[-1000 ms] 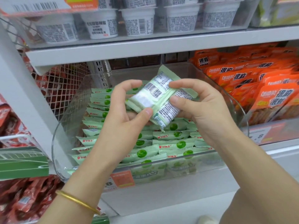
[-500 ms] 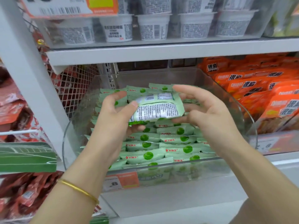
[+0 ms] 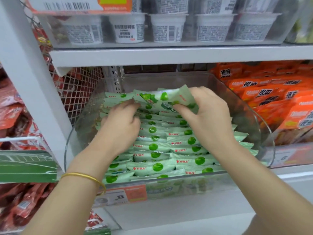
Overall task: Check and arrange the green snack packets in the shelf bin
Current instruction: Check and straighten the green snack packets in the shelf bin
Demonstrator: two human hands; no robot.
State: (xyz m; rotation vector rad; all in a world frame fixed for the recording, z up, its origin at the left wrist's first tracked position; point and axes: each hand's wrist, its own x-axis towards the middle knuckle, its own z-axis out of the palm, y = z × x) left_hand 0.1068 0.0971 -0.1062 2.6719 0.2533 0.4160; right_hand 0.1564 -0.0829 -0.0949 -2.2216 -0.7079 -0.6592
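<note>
Green snack packets (image 3: 152,146) lie face up in overlapping rows inside the clear bin (image 3: 264,136) on the middle shelf, filling it from the front wall to well back.

At the far left, red packets (image 3: 13,107) hang beyond a wire mesh (image 3: 76,89). They are outside the bin and no part of our job. Next comes our left hand (image 3: 122,122), with a gold bracelet (image 3: 84,177) on its wrist. Its fingers curl down among the back-left rows, with the tips at the left end of a raised packet (image 3: 169,97). We cannot tell whether they pinch that end or only steady the rows beneath.

The raised packet is crumpled and tilted, printed front toward us, just above the rear rows. Our right hand (image 3: 210,114) grips its right end, thumb in front and fingers curled over the top. Further right, orange packets (image 3: 279,99) fill the neighbouring bin, apart from ours.

We judge that we are at the arranging step, setting this one packet into the rear of the stack, front side up like the others. The next move calls for lowering it flat, squaring its edges with the row below, and lapping it over its neighbour as the rest are lapped. Then we let go without dragging the nearby rows out of line. The wrapper looks thin and easily creased, so we expect a light pinch and a smoothing press to serve better than a firm squeeze.
</note>
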